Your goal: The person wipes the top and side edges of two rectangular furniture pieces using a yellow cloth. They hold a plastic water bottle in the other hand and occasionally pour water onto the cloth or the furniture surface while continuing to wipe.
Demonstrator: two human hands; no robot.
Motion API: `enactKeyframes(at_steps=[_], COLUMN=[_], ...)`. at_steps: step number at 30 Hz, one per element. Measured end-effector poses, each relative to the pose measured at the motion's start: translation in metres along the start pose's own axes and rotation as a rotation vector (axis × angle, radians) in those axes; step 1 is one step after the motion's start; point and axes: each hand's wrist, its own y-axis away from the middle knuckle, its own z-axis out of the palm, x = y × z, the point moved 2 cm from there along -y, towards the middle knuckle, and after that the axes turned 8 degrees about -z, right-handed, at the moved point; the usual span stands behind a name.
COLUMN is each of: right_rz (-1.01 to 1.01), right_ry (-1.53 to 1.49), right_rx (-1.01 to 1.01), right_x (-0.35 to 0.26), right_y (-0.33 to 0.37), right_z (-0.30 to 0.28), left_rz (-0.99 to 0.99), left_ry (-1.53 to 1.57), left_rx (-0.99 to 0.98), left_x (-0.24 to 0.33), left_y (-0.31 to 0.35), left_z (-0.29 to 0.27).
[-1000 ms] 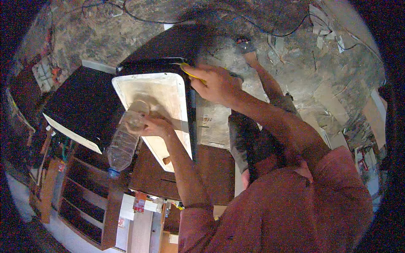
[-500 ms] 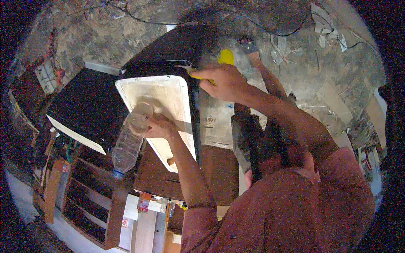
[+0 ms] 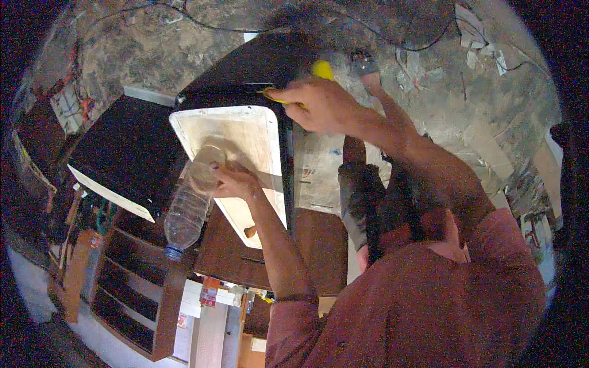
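Note:
My left hand (image 3: 234,181) is closed round the wide end of a clear plastic bottle (image 3: 186,214), whose blue cap points down toward the lower left. Behind that hand lies a rounded white panel (image 3: 261,132) with a tan middle, edged by a black body. My right hand (image 3: 322,105) grips a yellow-handled tool (image 3: 322,70) above the panel's far right corner, by the black rim. Its thumb side presses on a yellow part; fingers and motion hide the working end, so the tool's kind is unclear.
A black box-like piece (image 3: 123,153) with a pale edge stands at left. Below it is a brown shelf unit (image 3: 132,285). A brown board (image 3: 322,248) lies under the panel. A dark cable (image 3: 211,29) crosses the dirty floor at the back, with scraps (image 3: 472,40) at far right.
My right hand has shifted slightly away from me and to the left with the yellow-handled tool. The left hand and bottle have hardly moved.

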Motion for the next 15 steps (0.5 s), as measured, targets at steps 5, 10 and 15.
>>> enactKeyframes(at_steps=[5, 10, 15], right_rz=[0.03, 0.245, 0.452], right_ry=[-0.189, -0.872, -1.104], right_rx=[0.087, -0.023, 0.062], right_x=[0.0, 0.011, 0.016], right_y=[0.043, 0.042, 0.037], right_z=[0.01, -0.009, -0.025], left_rz=[0.078, 0.095, 0.134], left_ry=[-0.038, -0.024, -0.063], left_rx=[0.024, 0.014, 0.014], left_x=[-0.004, -0.017, -0.021], left_y=[-0.005, -0.012, -0.012], left_z=[-0.004, -0.012, -0.016])
